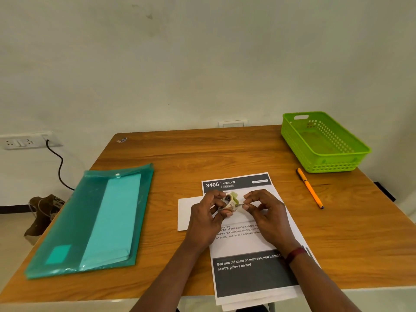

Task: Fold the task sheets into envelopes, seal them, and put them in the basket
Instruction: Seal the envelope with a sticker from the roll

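Both hands were up over the middle of the table: the left hand gripped a small tape roll, fingers curled round it, while the right hand pinched the tape's free end just beside the roll. Right beneath them lay the printed task sheet, flat and unfolded, a white envelope jutting out at its left edge. The green basket sat well apart at the far right corner, an orange pen between it and the sheet, a teal folder off left.
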A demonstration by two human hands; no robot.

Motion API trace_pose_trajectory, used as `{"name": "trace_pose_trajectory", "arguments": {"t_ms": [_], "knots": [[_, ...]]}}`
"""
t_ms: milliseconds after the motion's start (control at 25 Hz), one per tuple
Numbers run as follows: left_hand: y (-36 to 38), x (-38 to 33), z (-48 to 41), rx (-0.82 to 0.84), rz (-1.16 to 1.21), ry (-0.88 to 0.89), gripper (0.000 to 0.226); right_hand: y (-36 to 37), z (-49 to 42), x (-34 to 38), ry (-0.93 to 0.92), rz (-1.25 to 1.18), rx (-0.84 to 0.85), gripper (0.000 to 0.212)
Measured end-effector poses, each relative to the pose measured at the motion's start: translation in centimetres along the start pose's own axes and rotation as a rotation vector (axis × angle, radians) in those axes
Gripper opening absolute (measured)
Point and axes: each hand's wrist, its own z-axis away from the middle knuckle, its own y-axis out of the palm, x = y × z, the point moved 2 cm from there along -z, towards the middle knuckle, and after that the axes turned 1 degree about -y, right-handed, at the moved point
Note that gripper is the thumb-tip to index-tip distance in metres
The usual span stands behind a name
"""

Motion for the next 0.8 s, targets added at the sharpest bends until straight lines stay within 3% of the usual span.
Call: {"name": "trace_pose_trajectory", "arguments": {"t_ms": [400,560,800], "knots": [[0.1,0.6,-1.2,-0.047,-0.024,-0.014,0.043,-0.6,0.1,-0.4,0.211,-0.141,-0.074,0.012],[-1.8,0.2,-5.4,-0.145,-0.32,0.066,0.035,-0.4,0.0,-0.5,0.226,-0.134,-0.045,0.013],[-5.1,2.0,-12.1,-0.124,-0.72,-0.065,0.044,-0.4,0.6,-0.6,0.24,-0.179,-0.042,0.016]]}}
